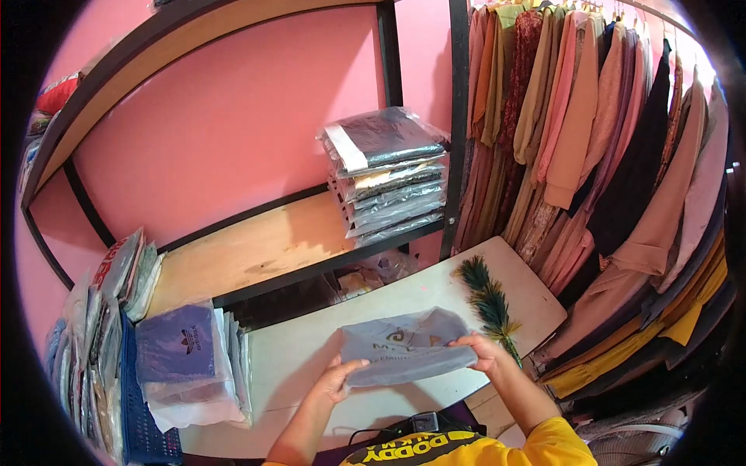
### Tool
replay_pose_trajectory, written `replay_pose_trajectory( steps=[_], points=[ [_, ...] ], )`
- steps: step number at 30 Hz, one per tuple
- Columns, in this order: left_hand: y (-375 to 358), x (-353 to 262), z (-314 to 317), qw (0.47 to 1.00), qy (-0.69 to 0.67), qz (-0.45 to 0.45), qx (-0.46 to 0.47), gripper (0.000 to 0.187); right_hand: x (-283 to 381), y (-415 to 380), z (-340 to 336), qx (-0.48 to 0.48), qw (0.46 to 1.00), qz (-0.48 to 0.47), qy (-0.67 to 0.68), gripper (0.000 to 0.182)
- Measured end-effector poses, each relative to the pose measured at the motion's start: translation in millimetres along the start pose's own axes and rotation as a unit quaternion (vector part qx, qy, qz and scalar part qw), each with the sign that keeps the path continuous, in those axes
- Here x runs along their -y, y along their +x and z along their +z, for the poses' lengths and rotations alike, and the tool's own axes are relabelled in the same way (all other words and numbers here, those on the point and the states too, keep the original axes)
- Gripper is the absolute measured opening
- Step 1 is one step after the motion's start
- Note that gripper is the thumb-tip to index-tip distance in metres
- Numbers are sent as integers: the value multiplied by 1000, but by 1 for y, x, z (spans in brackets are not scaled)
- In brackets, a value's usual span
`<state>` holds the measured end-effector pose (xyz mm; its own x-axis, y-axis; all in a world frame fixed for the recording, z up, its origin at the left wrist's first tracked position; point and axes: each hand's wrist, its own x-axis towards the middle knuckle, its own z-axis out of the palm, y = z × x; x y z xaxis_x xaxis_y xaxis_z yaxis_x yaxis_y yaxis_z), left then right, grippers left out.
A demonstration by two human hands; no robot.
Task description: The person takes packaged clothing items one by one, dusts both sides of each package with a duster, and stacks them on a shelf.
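Printed grey plastic bag is pinched at opposite ends by left hand and right hand; even tension should be applied.

Pink painted wall, partly shadowed.
Black-framed shelving unit with light-brown wooden boards, upper left to centre; white flat-topped table, lower centre.
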<state>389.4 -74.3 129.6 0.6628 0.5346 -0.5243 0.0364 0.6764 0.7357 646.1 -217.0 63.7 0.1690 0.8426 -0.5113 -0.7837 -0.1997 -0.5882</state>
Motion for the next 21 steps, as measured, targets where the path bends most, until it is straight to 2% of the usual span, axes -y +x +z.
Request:
replay_pose_trajectory(
  steps=[2,4,7,9,11,13,15,17,19,21],
  points=[
    [-27,-31,24,999,-26,21,16,46,30,-40,38,30,999,-17,10,37],
    [-64,-65,55,999,-9,32,-19,41,58,-73,68,80,995,-55,3,43],
    [-102,-102,85,997,-24,62,27,45,100,-120,114,136,984,-104,-48,54],
    [-116,-123,103,974,48,220,20,57,128,-142,141,133,972,-153,-118,60],
    [-116,-149,102,946,135,293,19,67,154,-153,164,181,950,-221,-128,62],
    [-119,-170,131,900,104,422,39,68,181,-145,175,207,914,-306,-169,64],
    [-112,-202,141,878,133,455,67,64,213,-131,188,243,884,-356,-181,62],
    [-106,-221,171,847,129,512,58,60,242,-110,204,271,865,-391,-161,58],
    [-69,-266,155,817,222,522,108,58,281,-72,210,317,836,-419,-160,57],
    [-31,-299,156,791,227,552,136,58,319,-33,221,358,800,-453,-161,60]
  ],
)
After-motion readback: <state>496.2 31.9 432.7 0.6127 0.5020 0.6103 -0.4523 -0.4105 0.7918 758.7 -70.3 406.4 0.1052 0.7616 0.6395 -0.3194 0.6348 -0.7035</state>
